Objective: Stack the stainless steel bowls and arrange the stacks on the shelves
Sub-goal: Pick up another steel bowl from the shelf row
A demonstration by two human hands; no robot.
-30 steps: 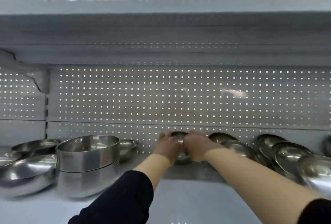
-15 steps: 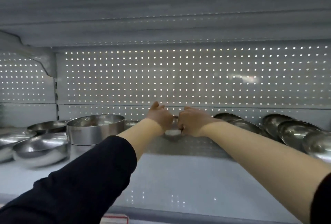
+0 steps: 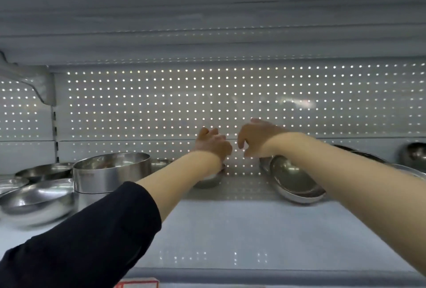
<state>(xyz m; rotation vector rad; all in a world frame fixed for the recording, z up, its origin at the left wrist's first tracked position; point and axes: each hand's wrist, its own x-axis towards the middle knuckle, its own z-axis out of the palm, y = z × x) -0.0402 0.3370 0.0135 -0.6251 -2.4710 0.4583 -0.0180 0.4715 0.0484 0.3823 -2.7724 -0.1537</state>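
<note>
A small steel bowl (image 3: 208, 180) stands at the back of the white shelf (image 3: 230, 230), partly hidden under my left wrist. My left hand (image 3: 213, 144) hovers just above it with loosely curled fingers, holding nothing. My right hand (image 3: 255, 138) is a little to the right and higher, fingers hanging loose and empty. Below my right wrist a shallow steel bowl (image 3: 296, 181) leans tilted against others behind it. More tilted bowls (image 3: 415, 154) continue to the right, partly hidden by my right forearm.
Two straight-sided steel tubs (image 3: 110, 172) stand stacked at the left, with wide bowls (image 3: 36, 200) beside them and a small bowl (image 3: 161, 163) behind. The perforated back panel (image 3: 161, 103) closes the rear. The upper shelf (image 3: 207, 11) hangs low overhead. A red price tag (image 3: 138, 284) sits on the front edge.
Both hands have come off the small bowl and moved apart, the right one rising and shifting right. The bowl now stands on the shelf under my left wrist.
</note>
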